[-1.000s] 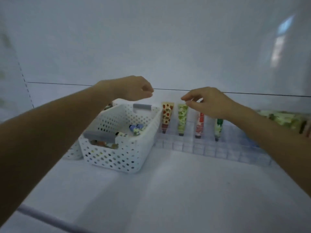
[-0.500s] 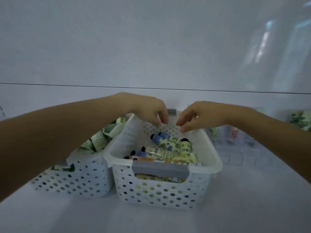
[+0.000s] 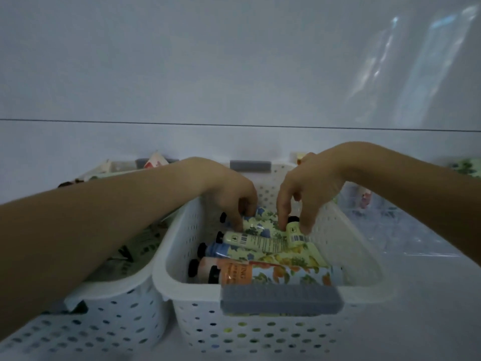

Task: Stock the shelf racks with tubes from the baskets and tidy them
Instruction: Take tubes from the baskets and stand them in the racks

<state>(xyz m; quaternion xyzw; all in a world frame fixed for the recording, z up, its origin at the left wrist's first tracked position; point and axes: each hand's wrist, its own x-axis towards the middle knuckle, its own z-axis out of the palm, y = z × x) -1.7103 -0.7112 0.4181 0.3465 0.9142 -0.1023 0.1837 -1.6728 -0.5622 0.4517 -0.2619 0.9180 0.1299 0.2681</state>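
A pale back panel (image 3: 234, 61) fills the upper half of the view, crossed by one thin dark seam; streaks of reflected light blur its right side. Below it the white shelf (image 3: 429, 321) is seen, cut off at the bottom and right edges.

A white perforated basket (image 3: 166, 259) is set in the middle of the shelf, with a grey near handle (image 3: 281, 299) and a grey far handle (image 3: 250, 165). A second basket (image 3: 112, 321) touches it on the left; this one is largely covered by the left forearm and cropped at the lower left corner, and its green-printed contents cannot be made out. A clear rack (image 3: 390, 225) lies behind the right forearm, blurred, with only scraps of its tubes showing.

Both hands are lowered into the middle basket, close together but apart. The left hand (image 3: 229, 196) is curled with its fingertips on a blue-flowered tube (image 3: 257, 222); the thumb is hidden, so a grip cannot be confirmed. The right hand (image 3: 307, 188) is closed in a pinch round a small yellow tube (image 3: 294, 230), which is tilted with its black cap uppermost.

Further tubes are piled on their sides in the same basket: a barcoded pale tube (image 3: 255, 241), a blue-shouldered tube (image 3: 226, 251) and an orange tube (image 3: 239, 274). The lowest ones are partly hidden behind the near handle.
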